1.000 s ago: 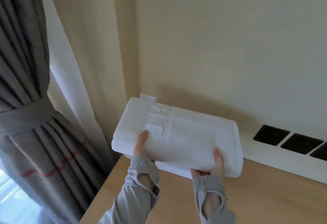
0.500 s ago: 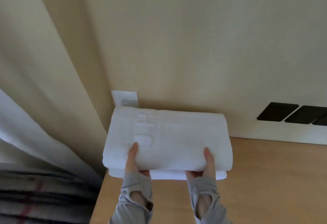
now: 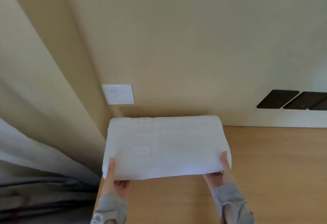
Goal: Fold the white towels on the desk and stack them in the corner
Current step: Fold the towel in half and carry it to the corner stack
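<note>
A folded white towel (image 3: 169, 146) with raised lettering lies flat in the far left corner of the wooden desk (image 3: 265, 170), its back edge near the wall. My left hand (image 3: 115, 179) grips its near left edge, thumb on top and fingers underneath. At the near right edge my right hand (image 3: 221, 172) holds it the same way. Whatever lies beneath the towel is hidden. Both wrists wear grey sleeves.
A white wall plate (image 3: 118, 93) sits just above the corner. Black sockets (image 3: 292, 100) run along the wall at the right. A pale curtain (image 3: 35, 100) and a grey curtain (image 3: 44, 197) hang left of the desk's edge.
The towel has come down and moved deeper into the corner, and the lower towel edge seen before is now covered. Both hands have slid apart to the towel's two near corners.
</note>
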